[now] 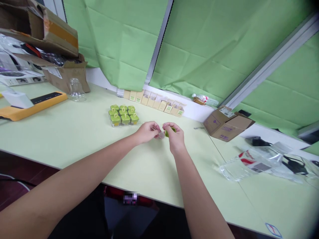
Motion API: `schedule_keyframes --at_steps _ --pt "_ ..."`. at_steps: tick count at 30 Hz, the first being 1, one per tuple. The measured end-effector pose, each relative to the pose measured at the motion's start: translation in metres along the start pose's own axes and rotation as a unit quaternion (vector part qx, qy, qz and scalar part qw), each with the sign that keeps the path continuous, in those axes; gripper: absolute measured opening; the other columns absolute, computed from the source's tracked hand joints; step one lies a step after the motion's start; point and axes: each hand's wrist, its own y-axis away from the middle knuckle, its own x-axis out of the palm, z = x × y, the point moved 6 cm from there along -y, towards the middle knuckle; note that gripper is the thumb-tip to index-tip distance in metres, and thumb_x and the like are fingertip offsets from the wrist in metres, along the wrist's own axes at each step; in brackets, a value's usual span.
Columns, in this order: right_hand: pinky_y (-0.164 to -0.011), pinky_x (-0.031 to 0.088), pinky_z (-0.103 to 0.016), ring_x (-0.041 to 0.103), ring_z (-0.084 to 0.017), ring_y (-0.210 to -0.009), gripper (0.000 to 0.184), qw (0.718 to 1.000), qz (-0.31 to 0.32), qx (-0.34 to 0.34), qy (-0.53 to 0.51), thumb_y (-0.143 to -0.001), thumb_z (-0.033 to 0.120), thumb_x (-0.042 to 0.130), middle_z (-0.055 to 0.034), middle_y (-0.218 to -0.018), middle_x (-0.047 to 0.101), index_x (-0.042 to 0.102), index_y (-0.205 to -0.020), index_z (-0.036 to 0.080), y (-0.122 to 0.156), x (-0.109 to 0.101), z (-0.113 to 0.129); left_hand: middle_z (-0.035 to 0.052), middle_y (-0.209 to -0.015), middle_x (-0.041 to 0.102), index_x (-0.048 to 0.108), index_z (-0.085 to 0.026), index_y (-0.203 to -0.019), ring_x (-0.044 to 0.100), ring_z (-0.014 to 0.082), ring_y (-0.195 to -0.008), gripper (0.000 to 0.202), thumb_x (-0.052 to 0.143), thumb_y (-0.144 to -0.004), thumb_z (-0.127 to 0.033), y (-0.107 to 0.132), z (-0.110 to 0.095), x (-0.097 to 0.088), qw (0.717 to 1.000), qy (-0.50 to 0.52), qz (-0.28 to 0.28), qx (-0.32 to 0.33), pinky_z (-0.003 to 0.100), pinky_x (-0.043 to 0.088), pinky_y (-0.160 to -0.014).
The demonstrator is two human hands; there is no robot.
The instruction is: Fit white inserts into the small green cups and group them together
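Over the middle of the table, my left hand (149, 132) is closed, thumb and fingertips pinched at a small translucent piece (161, 135); its exact kind is too small to tell. My right hand (177, 137) is closed round a green lid (170, 132), its hollow side partly showing. The two hands are close together, fingertips nearly meeting. To the left of them, several small clear jars with green lids (124, 114) stand in a tight block, each lid with a pale yellow loop on top.
Small open cartons (157, 101) line the back edge. A cardboard box (226, 124) and a large clear plastic bottle (251, 161) lie to the right. On the left are a glass jar (76, 90), an orange power strip (42, 105) and stacked cardboard boxes (63, 74).
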Motion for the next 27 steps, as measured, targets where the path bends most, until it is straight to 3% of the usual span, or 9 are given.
schedule_keyframes --at_steps 3,6,9,14,19,27 --pt "-0.063 0.045 -0.027 0.057 -0.013 -0.068 0.016 1.000 0.014 -0.019 -0.002 -0.066 0.034 0.074 -0.0004 -0.079 0.066 0.070 -0.074 0.021 0.004 0.005 0.003 0.0074 -0.086 0.067 0.059 -0.013 -0.083 0.068 0.0172 -0.077 0.007 0.064 -0.078 -0.013 0.006 0.011 0.020 0.973 0.187 0.059 -0.122 0.039 0.053 -0.086" --pt "-0.068 0.048 -0.027 0.059 -0.014 -0.073 0.015 0.999 0.022 -0.028 -0.014 -0.068 0.034 0.074 0.0002 -0.080 0.065 0.069 -0.076 0.021 0.007 0.009 0.004 0.0053 -0.086 0.065 0.062 -0.014 -0.087 0.067 0.0172 -0.080 0.010 0.059 -0.078 -0.010 0.011 0.009 0.032 0.943 0.287 0.095 -0.139 0.038 0.051 -0.092" --pt "-0.066 0.049 -0.027 0.059 -0.014 -0.072 0.016 0.999 0.022 -0.024 -0.026 -0.069 0.034 0.075 0.0006 -0.080 0.065 0.069 -0.077 0.022 0.007 0.011 0.001 0.0031 -0.082 0.061 0.063 -0.015 -0.093 0.065 0.0162 -0.078 0.015 0.055 -0.081 -0.010 0.013 0.007 0.035 0.927 0.336 0.091 -0.140 0.036 0.051 -0.090" --pt "-0.059 0.047 -0.026 0.056 -0.013 -0.066 0.020 1.000 0.002 -0.012 -0.029 -0.068 0.036 0.075 0.0011 -0.078 0.064 0.068 -0.080 0.022 0.007 0.008 -0.003 0.0055 -0.092 0.061 0.062 -0.016 -0.100 0.063 0.0162 -0.081 0.013 0.054 -0.090 -0.021 0.016 0.004 0.042 0.919 0.351 0.115 -0.139 0.034 0.051 -0.084" --pt "-0.060 0.048 -0.027 0.058 -0.014 -0.069 0.019 0.999 -0.025 -0.021 -0.037 -0.067 0.035 0.073 0.0012 -0.078 0.064 0.067 -0.078 0.022 0.005 0.005 -0.003 0.0059 -0.094 0.060 0.060 -0.016 -0.097 0.063 0.0169 -0.084 0.012 0.060 -0.089 -0.024 0.018 -0.001 0.044 0.935 0.314 0.133 -0.095 0.033 0.050 -0.083" --pt "-0.065 0.047 -0.027 0.059 -0.015 -0.075 0.019 0.995 -0.062 -0.056 -0.049 -0.067 0.033 0.074 -0.0014 -0.083 0.067 0.068 -0.079 0.020 0.003 -0.001 0.005 0.0029 -0.090 0.059 0.058 -0.017 -0.104 0.065 0.0154 -0.081 0.022 0.067 -0.086 -0.028 0.019 0.001 0.046 0.945 0.285 0.135 -0.082 0.039 0.050 -0.090"
